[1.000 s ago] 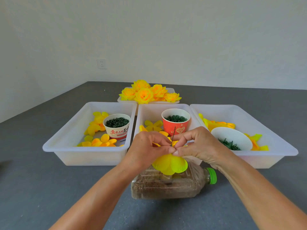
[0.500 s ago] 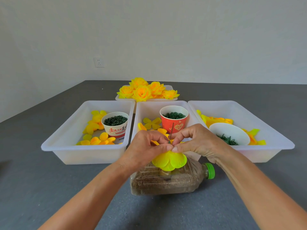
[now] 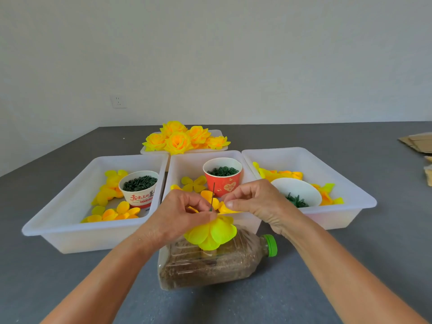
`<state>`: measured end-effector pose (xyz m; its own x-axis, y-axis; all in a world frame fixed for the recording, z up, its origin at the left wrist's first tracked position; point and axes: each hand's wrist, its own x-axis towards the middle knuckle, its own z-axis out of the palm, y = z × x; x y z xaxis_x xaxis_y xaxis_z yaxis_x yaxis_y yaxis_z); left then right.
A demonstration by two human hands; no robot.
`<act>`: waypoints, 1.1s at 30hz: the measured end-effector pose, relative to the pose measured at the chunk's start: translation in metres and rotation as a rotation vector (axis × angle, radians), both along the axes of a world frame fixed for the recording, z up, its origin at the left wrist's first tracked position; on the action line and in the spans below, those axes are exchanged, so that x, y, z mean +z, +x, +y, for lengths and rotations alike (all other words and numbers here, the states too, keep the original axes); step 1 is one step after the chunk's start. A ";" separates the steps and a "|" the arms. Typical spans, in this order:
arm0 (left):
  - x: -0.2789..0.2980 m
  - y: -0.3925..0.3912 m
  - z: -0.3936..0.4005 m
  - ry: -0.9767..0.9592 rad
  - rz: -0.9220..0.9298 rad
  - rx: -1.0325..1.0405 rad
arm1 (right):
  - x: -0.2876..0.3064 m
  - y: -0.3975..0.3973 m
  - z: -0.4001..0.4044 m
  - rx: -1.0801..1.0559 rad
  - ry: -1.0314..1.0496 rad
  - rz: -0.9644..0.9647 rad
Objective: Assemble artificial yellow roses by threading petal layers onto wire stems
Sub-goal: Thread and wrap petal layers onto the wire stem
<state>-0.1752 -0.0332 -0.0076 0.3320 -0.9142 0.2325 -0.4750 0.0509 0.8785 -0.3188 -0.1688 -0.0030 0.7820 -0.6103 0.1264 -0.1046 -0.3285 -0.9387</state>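
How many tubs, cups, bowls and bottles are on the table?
White plastic tubs: 4
Paper cups: 2
White bowl: 1
Clear plastic bottle with green cap: 1
Total: 8

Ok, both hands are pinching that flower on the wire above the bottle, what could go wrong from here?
The thin wire stem pokes up between the fingertips, so it could prick a finger or bend. The right hand pinches a petal layer beside the wire; it might miss or tear. The left hand holds the flower over the lying bottle, which may roll if bumped.

Both hands (image 3: pixel 184 213) (image 3: pixel 254 202) raised, fingers pinched.
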 end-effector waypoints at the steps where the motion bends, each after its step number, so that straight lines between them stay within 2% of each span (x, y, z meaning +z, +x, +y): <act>1: 0.001 0.000 0.000 0.002 -0.007 0.000 | 0.001 0.000 -0.003 -0.019 -0.005 -0.014; 4: 0.001 -0.001 0.000 0.004 -0.009 0.020 | 0.005 0.000 -0.024 -0.143 -0.036 -0.096; 6: 0.000 -0.001 0.001 0.005 -0.005 0.029 | 0.009 0.002 -0.049 -0.354 -0.117 -0.116; 9: 0.001 -0.001 0.000 0.014 -0.019 0.033 | 0.014 0.007 -0.093 -0.590 -0.342 0.153; 13: 0.000 0.000 0.000 0.020 -0.020 0.033 | 0.009 0.026 -0.125 -0.463 -0.439 0.575; 16: -0.001 0.000 0.001 0.015 -0.010 0.034 | 0.000 0.044 -0.133 -0.402 -0.565 0.707; 25: -0.005 0.001 0.001 -0.001 0.005 0.016 | -0.003 0.044 -0.132 -0.596 -0.617 0.598; 33: -0.005 -0.001 0.002 -0.019 0.015 0.006 | 0.007 0.032 -0.125 -0.716 -0.792 0.514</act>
